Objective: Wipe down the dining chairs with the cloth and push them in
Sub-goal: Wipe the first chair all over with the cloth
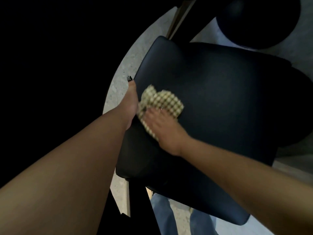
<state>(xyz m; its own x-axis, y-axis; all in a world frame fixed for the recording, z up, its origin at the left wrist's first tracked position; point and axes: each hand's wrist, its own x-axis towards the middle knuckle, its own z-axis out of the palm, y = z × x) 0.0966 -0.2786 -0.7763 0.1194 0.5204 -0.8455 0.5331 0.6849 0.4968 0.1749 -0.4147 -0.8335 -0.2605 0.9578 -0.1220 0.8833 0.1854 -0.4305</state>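
Observation:
A black padded dining chair fills the middle of the head view, seen from above. My left hand grips the chair's left edge, thumb on top and fingers hidden behind the padding. My right hand lies blurred on a crumpled yellow-and-white checked cloth and presses it flat against the chair's black surface near that left edge. The fingers look spread over the cloth.
Pale speckled floor shows left of the chair. A second dark rounded chair stands at the upper right. A wooden edge runs at the top. Blue jeans legs stand below the chair. The left side is dark.

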